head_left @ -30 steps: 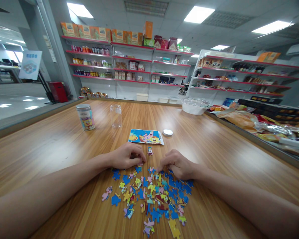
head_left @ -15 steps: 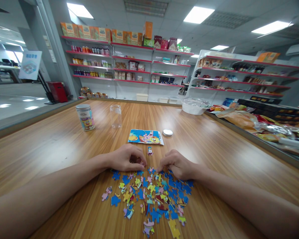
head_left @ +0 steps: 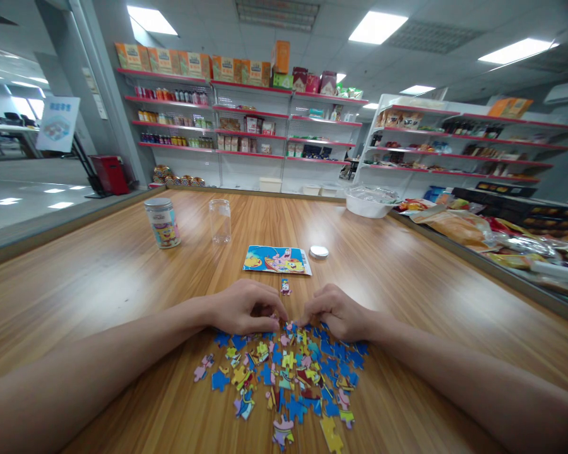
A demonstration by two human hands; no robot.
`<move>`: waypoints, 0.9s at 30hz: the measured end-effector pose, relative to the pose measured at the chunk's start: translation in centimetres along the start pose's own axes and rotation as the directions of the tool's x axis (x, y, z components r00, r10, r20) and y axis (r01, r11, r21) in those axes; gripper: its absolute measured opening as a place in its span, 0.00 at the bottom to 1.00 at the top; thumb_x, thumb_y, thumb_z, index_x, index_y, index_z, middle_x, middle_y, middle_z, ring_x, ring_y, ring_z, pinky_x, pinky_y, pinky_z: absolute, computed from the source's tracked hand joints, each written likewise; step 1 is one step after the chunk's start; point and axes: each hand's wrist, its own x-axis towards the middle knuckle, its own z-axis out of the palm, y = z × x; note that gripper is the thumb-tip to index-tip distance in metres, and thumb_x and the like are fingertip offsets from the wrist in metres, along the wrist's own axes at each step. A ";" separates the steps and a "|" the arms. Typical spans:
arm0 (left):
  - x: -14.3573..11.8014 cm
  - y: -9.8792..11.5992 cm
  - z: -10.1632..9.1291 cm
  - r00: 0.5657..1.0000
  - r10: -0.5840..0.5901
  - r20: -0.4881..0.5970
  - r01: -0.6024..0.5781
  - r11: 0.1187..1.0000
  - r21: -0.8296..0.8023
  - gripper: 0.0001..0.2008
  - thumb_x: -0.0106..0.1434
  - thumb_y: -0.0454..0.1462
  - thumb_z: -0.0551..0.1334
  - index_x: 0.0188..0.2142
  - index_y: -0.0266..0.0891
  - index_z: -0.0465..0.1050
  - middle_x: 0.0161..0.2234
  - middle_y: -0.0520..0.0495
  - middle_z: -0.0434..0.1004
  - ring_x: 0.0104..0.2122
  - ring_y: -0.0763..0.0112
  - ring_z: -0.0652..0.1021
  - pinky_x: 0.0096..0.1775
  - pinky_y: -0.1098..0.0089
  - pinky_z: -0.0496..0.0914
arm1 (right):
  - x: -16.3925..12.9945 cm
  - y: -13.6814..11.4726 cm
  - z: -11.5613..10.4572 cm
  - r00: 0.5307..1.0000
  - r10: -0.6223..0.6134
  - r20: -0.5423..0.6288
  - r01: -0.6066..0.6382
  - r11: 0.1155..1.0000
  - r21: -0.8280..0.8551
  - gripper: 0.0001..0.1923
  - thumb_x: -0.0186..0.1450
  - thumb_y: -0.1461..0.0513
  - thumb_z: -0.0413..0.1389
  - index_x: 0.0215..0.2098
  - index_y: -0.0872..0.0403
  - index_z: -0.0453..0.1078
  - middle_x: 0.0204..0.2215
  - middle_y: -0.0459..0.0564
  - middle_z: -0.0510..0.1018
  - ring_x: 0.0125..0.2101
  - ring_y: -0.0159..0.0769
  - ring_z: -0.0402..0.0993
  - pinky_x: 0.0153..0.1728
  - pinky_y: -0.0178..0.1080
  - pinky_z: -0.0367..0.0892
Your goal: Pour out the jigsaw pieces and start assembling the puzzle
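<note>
A heap of colourful puzzle pieces point(head_left: 288, 378) lies on the wooden table point(head_left: 99, 271) in front of me. My left hand point(head_left: 246, 308) rests palm down on the heap's far left edge, fingers curled over some pieces. My right hand point(head_left: 336, 312) rests on the far right edge, fingertips pinched among the pieces. The fingertips of both hands nearly meet at the heap's top middle. Whether either hand grips a piece is hidden. One single piece point(head_left: 285, 287) lies apart just beyond the hands.
Beyond the hands lie a picture card point(head_left: 277, 259) and a round silver lid point(head_left: 319, 252). A clear empty jar point(head_left: 220, 221) and a printed tin point(head_left: 162, 222) stand farther left. A white bowl point(head_left: 369, 203) and snack bags point(head_left: 459, 227) sit at right. Store shelves point(head_left: 246, 120) line the back.
My left hand has slid right and slightly nearer me, onto the top of the heap, closer to my right hand. The right hand has barely moved.
</note>
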 end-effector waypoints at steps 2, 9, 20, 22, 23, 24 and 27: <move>0.0 -0.2 -0.1 1.000 -0.022 -0.008 0.021 0.996 -0.087 0.11 0.68 0.38 0.60 0.45 0.36 0.78 0.36 0.45 0.80 0.34 0.71 0.77 0.37 0.73 0.70 | 0.0 -0.1 0.0 0.999 -0.038 -0.024 0.037 0.999 -0.010 0.23 0.48 0.70 0.44 0.31 0.58 0.81 0.17 0.50 0.77 0.16 0.28 0.63 0.19 0.30 0.56; -0.1 -1.0 -0.1 0.997 -0.077 -0.009 0.073 0.977 -0.203 0.11 0.66 0.38 0.62 0.44 0.33 0.78 0.34 0.44 0.80 0.32 0.71 0.77 0.34 0.75 0.70 | 0.1 -0.7 0.1 0.985 -0.170 -0.031 0.165 0.978 -0.126 0.27 0.50 0.70 0.44 0.37 0.55 0.81 0.13 0.45 0.70 0.16 0.29 0.58 0.21 0.33 0.53; 0.0 -0.7 -0.3 0.999 -0.045 0.006 0.045 0.980 -0.196 0.09 0.65 0.36 0.63 0.40 0.33 0.80 0.34 0.43 0.81 0.33 0.71 0.77 0.36 0.74 0.71 | 0.2 -1.0 0.1 0.988 -0.143 0.061 0.150 0.981 -0.123 0.29 0.51 0.71 0.45 0.43 0.50 0.81 0.13 0.43 0.67 0.16 0.30 0.52 0.20 0.34 0.50; 0.1 -0.8 -0.4 0.998 -0.059 0.008 0.059 0.960 -0.273 0.09 0.65 0.36 0.62 0.40 0.32 0.79 0.35 0.42 0.81 0.35 0.70 0.79 0.38 0.73 0.71 | 0.3 -1.1 0.1 0.987 -0.147 0.057 0.153 0.981 -0.118 0.28 0.51 0.71 0.45 0.42 0.51 0.81 0.13 0.44 0.68 0.16 0.30 0.53 0.20 0.34 0.50; 0.1 -0.9 -0.5 0.998 -0.070 0.007 0.069 0.949 -0.306 0.10 0.66 0.37 0.62 0.40 0.32 0.79 0.36 0.42 0.81 0.35 0.69 0.79 0.38 0.73 0.72 | 0.3 -1.1 0.1 0.987 -0.151 0.056 0.157 0.980 -0.118 0.28 0.52 0.71 0.45 0.42 0.51 0.81 0.13 0.44 0.68 0.16 0.30 0.53 0.20 0.34 0.50; 0.1 -1.0 -0.5 0.996 -0.086 0.003 0.082 0.942 -0.327 0.10 0.66 0.37 0.62 0.40 0.32 0.79 0.35 0.42 0.81 0.35 0.70 0.79 0.38 0.74 0.71 | 0.3 -1.2 0.1 0.986 -0.154 0.059 0.160 0.980 -0.121 0.28 0.52 0.71 0.45 0.42 0.51 0.81 0.13 0.44 0.68 0.16 0.30 0.53 0.20 0.34 0.50; 0.0 -1.4 -0.7 0.983 -0.176 -0.044 0.155 0.943 -0.296 0.12 0.64 0.40 0.63 0.36 0.31 0.79 0.31 0.43 0.80 0.30 0.72 0.76 0.32 0.76 0.69 | 0.3 -1.3 0.0 0.987 -0.146 0.066 0.154 0.981 -0.122 0.28 0.52 0.70 0.45 0.42 0.52 0.81 0.13 0.44 0.67 0.17 0.30 0.53 0.21 0.34 0.50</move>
